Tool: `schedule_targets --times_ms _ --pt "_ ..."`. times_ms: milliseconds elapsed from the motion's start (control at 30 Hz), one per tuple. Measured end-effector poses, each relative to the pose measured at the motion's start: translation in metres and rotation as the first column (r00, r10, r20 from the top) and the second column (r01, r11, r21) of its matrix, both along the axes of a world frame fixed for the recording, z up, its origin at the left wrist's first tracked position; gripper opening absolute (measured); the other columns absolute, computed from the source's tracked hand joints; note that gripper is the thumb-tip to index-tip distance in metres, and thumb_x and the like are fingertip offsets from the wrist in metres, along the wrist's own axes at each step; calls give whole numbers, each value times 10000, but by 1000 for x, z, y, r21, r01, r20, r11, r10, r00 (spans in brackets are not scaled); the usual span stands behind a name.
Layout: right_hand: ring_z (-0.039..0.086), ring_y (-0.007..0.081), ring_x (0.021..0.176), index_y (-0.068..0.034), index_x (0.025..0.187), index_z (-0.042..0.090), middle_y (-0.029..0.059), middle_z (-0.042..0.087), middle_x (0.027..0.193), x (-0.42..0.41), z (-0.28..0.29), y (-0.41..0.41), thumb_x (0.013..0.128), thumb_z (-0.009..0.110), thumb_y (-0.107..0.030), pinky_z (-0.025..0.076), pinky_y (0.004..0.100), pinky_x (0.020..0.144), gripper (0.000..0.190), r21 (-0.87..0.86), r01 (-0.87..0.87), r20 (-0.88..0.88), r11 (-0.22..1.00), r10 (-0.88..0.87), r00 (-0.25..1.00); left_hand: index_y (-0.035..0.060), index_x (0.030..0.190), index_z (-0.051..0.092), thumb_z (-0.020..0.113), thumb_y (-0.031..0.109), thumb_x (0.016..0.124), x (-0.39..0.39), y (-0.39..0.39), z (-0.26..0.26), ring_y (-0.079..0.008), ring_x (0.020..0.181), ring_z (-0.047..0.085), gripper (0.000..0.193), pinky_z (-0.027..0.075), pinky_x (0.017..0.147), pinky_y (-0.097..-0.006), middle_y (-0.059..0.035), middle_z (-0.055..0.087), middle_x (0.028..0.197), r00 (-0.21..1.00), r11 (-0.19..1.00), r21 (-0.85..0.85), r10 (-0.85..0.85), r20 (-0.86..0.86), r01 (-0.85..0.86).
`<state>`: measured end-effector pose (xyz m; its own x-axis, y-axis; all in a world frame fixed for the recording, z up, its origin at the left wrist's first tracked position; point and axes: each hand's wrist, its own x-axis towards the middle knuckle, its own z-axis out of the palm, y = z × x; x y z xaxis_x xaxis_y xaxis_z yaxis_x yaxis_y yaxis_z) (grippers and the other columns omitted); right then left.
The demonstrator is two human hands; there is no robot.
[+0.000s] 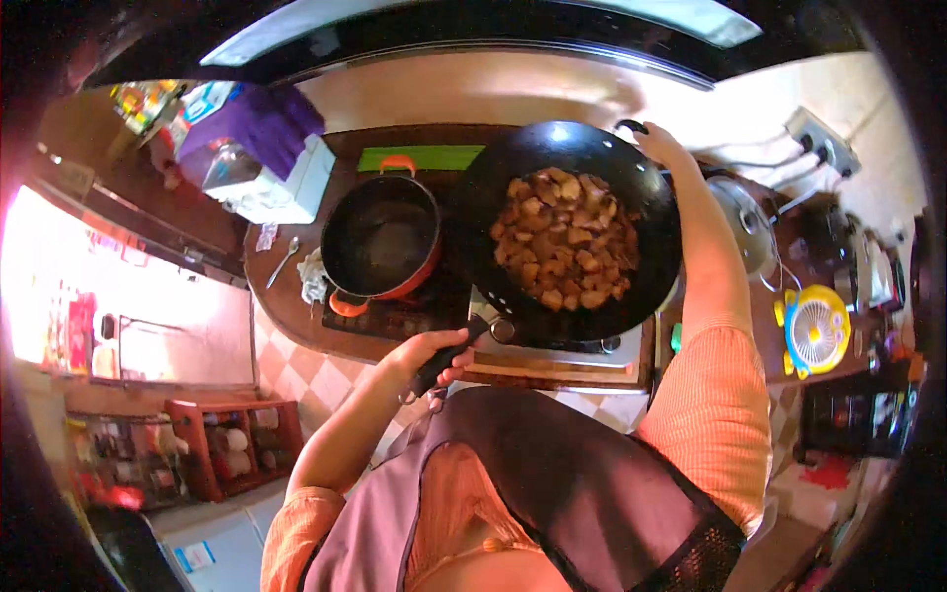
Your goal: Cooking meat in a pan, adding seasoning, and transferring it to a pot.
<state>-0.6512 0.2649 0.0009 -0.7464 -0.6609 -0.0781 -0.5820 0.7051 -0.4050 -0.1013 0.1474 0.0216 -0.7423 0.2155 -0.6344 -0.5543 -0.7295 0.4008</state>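
Note:
A large black wok [466, 244] sits over the stove, with browned chunks of what looks like meat [566, 237] piled in its middle. My left hand [436, 355] is wrapped around the wok's long black handle [445, 365], which points down and left towards my body. At the wok's far right rim, my right hand [658, 142] grips the small black helper handle [630, 126]. Part of that handle is hidden by my fingers. Left of the wok stands an orange pot [425, 272] with a dark inside and two orange loop handles; its contents are hard to make out.
A spoon [282, 262] and a crumpled whitish cloth or bag [312, 275] lie left of the pot. A purple cloth [255, 126] drapes a white box [300, 189]. Rightward are a round lid or cooker [742, 220], a yellow fan [816, 331] and a wall socket with cords [823, 140]. A range hood [488, 33] hangs above.

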Motion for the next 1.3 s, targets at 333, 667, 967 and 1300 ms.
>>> schedule_targets --times_ms 333,667,967,1300 --pt "433 115 512 -31 778 545 22 478 577 27 44 7 846 531 -276 348 274 482 255 -219 -15 106 976 39 994 84 698 446 457 270 881 -10 -6 16 -87 417 389 262 307 385 -225 -5 407 529 978 984 -132 -142 -150 123" --pt "447 95 532 -31 982 560 2 490 590 74 114 -8 851 536 -241 354 257 493 248 -173 -45 39 984 52 998 -16 997 448 407 225 903 42 -59 34 -99 360 392 262 461 347 -271 -3 399 566 973 983 -12 -181 -142 181" --pt "467 113 551 -34 1048 561 30 515 601 144 134 -40 826 557 -225 361 271 518 293 -54 13 85 998 -8 996 -3 974 467 406 314 918 95 -106 48 -90 363 370 327 287 308 -206 1 395 552 993 985 143 -84 -80 95" --pt "431 90 523 -31 997 569 6 477 593 204 143 -104 829 546 -197 336 257 482 237 18 23 30 1000 -23 999 -5 960 440 369 312 934 137 -147 8 -91 363 392 326 328 293 -201 -3 409 562 985 924 362 -63 -164 119"
